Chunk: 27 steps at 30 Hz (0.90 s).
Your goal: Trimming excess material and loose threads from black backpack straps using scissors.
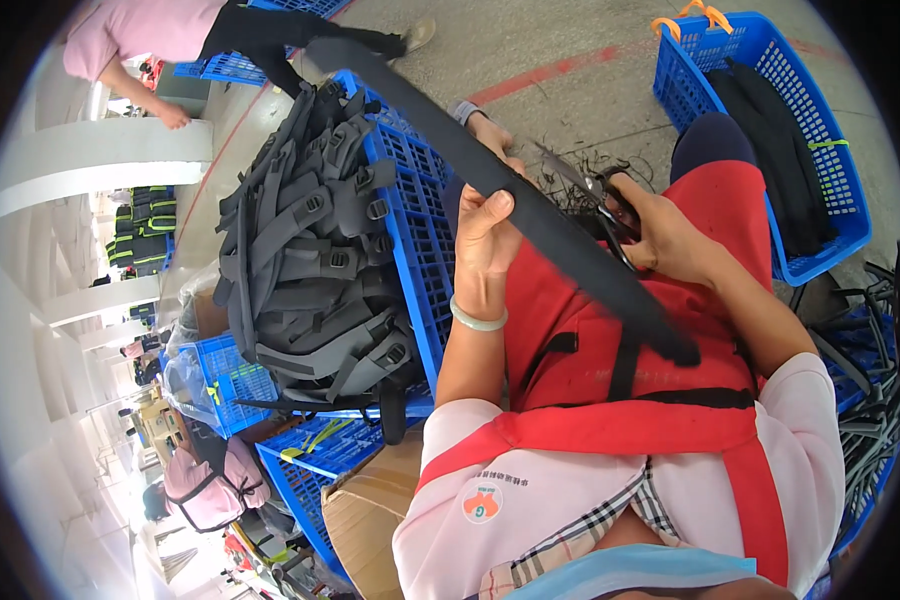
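My left hand (485, 238) is closed around a long black padded strap (580, 258), the thumb on its upper face. The strap slants across my lap from upper left to lower right, and both its ends hang free. In my right hand (675, 238) is a pair of scissors (578, 178), gripped by the handles with the blades toward the strap's edge by my left hand. A gap shows between blade tips and strap. The strap partly hides the red apron (660, 390) over my lap. To the left, dark grey buckled straps (305, 245) lie heaped.
A blue crate (410, 225) stands against the heap. At the upper right, a blue basket (838, 235) holds black strips (770, 140). Dark clippings (610, 168) litter the floor. Below left is a cardboard box (375, 510). A person in pink (145, 35) is at the upper left.
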Each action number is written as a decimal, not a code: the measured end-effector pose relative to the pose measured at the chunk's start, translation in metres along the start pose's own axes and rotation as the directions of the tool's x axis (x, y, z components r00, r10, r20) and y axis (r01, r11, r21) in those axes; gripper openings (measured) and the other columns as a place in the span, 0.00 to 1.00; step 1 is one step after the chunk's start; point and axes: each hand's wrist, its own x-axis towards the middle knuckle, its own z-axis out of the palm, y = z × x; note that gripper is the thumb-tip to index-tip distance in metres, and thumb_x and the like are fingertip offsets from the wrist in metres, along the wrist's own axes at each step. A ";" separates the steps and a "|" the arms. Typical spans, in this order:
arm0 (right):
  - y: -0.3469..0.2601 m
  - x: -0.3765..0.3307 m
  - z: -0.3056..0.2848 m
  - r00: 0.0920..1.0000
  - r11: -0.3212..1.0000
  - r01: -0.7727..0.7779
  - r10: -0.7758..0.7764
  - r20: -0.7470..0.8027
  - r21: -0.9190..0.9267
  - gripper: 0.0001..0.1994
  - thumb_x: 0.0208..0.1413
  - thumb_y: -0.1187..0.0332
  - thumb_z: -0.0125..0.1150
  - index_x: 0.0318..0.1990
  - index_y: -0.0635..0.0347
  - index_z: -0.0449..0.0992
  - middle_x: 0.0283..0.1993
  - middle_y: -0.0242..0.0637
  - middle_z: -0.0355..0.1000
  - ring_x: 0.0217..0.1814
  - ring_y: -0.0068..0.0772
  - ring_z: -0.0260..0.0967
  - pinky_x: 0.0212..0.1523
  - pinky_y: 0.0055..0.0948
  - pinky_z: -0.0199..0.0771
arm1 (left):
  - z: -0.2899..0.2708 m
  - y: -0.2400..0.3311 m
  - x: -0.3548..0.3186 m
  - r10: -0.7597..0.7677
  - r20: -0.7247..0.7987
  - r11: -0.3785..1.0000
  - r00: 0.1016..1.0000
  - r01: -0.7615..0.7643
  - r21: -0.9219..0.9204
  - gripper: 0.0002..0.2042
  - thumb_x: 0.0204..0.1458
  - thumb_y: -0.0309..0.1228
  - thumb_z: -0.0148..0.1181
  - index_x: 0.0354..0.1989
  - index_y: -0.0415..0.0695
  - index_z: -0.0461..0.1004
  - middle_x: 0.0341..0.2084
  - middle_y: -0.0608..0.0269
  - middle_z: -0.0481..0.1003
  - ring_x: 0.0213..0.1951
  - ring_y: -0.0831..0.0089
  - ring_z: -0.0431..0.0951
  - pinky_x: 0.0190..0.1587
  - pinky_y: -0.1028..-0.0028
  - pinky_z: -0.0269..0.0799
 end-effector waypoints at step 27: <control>0.020 0.000 -0.003 0.985 0.808 -0.065 0.147 -0.094 0.585 0.16 0.55 0.57 0.65 0.35 0.60 0.69 0.24 0.28 0.68 0.19 0.17 0.61 0.21 0.20 0.61 | 0.008 -0.028 0.012 -0.046 -0.370 0.905 0.928 0.195 0.379 0.12 0.49 0.26 0.66 0.42 0.41 0.72 0.32 0.65 0.76 0.32 0.74 0.77 0.40 0.74 0.74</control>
